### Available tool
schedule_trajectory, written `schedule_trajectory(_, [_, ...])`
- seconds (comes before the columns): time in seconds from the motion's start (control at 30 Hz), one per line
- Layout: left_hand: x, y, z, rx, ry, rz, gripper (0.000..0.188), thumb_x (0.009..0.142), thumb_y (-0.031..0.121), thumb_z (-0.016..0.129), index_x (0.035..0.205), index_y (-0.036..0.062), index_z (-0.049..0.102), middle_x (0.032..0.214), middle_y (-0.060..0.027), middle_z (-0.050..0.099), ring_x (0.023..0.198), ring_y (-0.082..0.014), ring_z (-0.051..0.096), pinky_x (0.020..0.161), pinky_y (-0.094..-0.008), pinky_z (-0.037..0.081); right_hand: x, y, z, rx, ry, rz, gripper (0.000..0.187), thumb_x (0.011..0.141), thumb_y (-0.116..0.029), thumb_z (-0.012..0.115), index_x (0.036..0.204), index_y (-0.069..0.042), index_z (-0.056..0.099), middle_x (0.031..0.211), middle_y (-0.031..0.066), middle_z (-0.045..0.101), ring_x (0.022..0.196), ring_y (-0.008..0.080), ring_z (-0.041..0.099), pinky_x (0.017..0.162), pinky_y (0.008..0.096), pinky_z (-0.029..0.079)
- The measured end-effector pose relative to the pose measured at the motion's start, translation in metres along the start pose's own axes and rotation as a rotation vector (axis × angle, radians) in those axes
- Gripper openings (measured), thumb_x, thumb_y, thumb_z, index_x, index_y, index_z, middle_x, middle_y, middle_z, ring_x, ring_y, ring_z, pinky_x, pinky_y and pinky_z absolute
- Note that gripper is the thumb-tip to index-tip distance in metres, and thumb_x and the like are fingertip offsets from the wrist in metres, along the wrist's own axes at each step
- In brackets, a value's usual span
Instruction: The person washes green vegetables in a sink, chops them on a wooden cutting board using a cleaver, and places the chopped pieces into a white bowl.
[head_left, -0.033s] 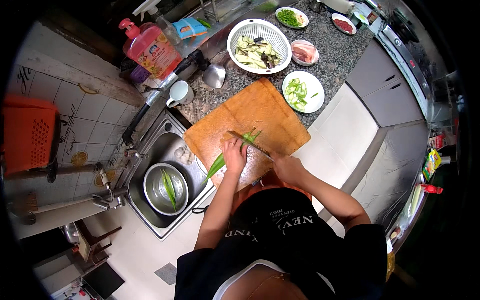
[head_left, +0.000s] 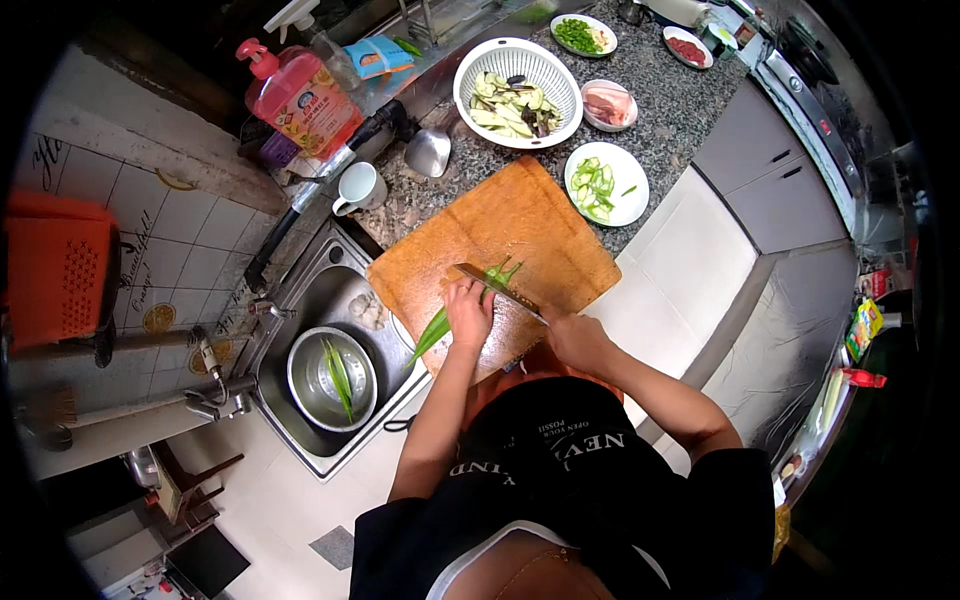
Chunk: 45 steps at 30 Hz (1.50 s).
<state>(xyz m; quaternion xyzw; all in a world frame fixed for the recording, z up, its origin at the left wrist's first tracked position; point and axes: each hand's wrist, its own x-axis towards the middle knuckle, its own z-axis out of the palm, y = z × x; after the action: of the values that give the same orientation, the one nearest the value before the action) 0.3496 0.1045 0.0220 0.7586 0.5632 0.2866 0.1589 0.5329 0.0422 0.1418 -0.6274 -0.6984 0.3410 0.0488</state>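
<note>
My left hand (head_left: 468, 312) is closed over long green peppers (head_left: 432, 334) lying on a wooden cutting board (head_left: 540, 210). Their stem ends (head_left: 505, 270) show past the fingers, on the far side of the blade. In my right hand (head_left: 578, 340) is the handle of a knife (head_left: 515, 297), its blade lying across the peppers beside my left fingertips. Right of the board, a white plate (head_left: 632, 207) bears slanted green pepper slices (head_left: 594, 188). More long green peppers (head_left: 338, 380) lie in a metal bowl (head_left: 293, 372) in the sink.
Beyond the board stands a white colander (head_left: 468, 75) of cut eggplant, near a bowl of pale meat (head_left: 608, 105). A white mug (head_left: 362, 186) and a metal spatula (head_left: 429, 152) sit at the board's far left. The sink (head_left: 345, 462) adjoins the board on the left.
</note>
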Motion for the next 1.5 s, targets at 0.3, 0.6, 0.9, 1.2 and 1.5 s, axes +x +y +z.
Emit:
schedule_trajectory(0.3, [0.000,0.007,-0.005,-0.114,0.021,0.000,0.015,0.072,0.011,0.069,0.083,0.0033,0.062,0.094,-0.0118,0.060,0.089,-0.0318,0.052,0.080,-0.0369,0.043,0.034,0.020,0.026,0.047,-0.057,-0.013,0.026,0.081,-0.007,0.042,0.104,0.002,0.049,0.075,0.0265,0.061,0.071,0.0421,0.061,0.065,0.0515,0.048])
schedule_trajectory(0.6, [0.007,0.007,-0.011,-0.114,-0.046,-0.035,0.024,0.068,0.013,0.073,0.088,0.0052,0.061,0.096,-0.0106,0.058,0.093,-0.0308,0.051,0.084,-0.0386,0.040,0.048,0.024,-0.004,0.165,0.083,-0.072,0.027,0.082,-0.016,0.049,0.106,-0.004,0.054,0.078,0.0227,0.061,0.073,0.0419,0.059,0.068,0.0501,0.046])
schedule_trajectory(0.9, [0.113,-0.031,0.002,-0.054,-0.051,-0.167,0.049,0.082,0.011,0.052,0.129,0.0129,0.042,0.134,-0.0175,0.038,0.121,-0.0367,0.036,0.102,-0.0420,0.030,0.007,0.023,-0.064,0.261,0.273,-0.024,0.022,0.084,-0.015,0.051,0.100,0.001,0.053,0.082,0.0275,0.059,0.076,0.0445,0.056,0.069,0.0491,0.045])
schedule_trajectory(1.2, [0.180,-0.021,0.041,0.048,-0.231,-0.234,0.052,0.082,0.003,0.043,0.132,0.0186,0.041,0.139,-0.0132,0.036,0.126,-0.0364,0.032,0.105,-0.0403,0.029,-0.019,0.045,-0.058,0.344,0.237,0.108,0.019,0.083,-0.013,0.053,0.097,0.000,0.051,0.071,0.0262,0.058,0.069,0.0453,0.056,0.061,0.0502,0.045])
schedule_trajectory(1.5, [0.229,-0.024,0.067,0.196,-0.275,-0.192,0.034,0.083,0.006,0.042,0.112,0.0139,0.058,0.118,-0.0141,0.051,0.110,-0.0324,0.047,0.093,-0.0411,0.040,-0.027,0.069,-0.056,0.370,0.172,0.115,0.030,0.085,-0.017,0.051,0.112,-0.005,0.051,0.072,0.0260,0.059,0.070,0.0448,0.057,0.064,0.0498,0.046])
